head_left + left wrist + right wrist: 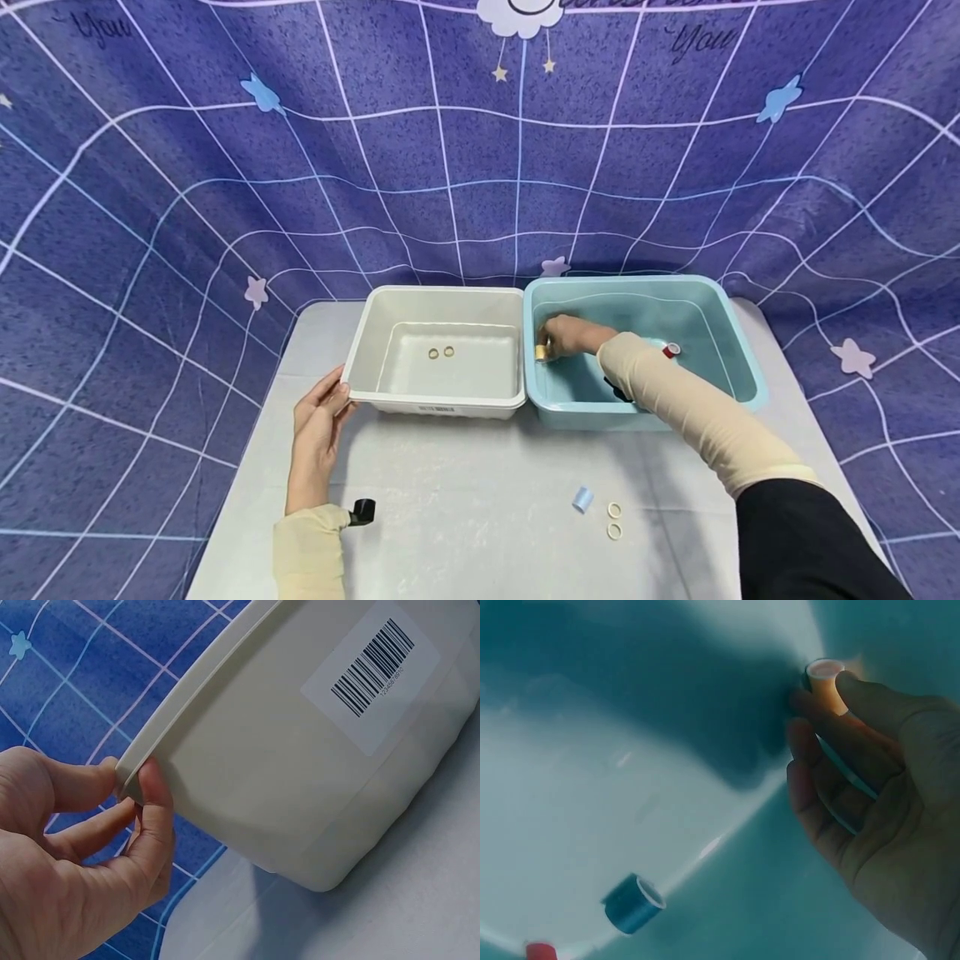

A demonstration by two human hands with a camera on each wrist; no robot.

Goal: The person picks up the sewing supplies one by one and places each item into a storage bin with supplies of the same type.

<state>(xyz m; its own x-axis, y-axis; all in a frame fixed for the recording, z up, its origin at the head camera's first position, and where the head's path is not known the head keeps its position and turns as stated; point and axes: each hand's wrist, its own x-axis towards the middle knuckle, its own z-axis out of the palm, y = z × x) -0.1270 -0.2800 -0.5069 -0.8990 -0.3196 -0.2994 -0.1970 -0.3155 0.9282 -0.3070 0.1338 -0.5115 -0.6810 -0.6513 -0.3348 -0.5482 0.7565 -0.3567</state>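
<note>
My left hand [318, 421] pinches the front left corner of the off-white bin [442, 399] by its rim [150, 742], thumb on one side and fingers on the other. Two small gold rings [441, 352] lie on that bin's floor. Inside the light blue bin [622, 408], my right hand [567, 335] is at the left wall. Its thumb and index finger pinch a yellow thread spool [828, 688], which stands upright. A dark teal spool [634, 904] and a red spool [671, 350] lie elsewhere in the same bin.
Both bins stand side by side on a table with a pale cloth [450, 517]. Nearer the front lie a light blue spool [582, 499] and two cream rings [614, 520]. A purple-blue patterned curtain [480, 183] hangs behind and around the table.
</note>
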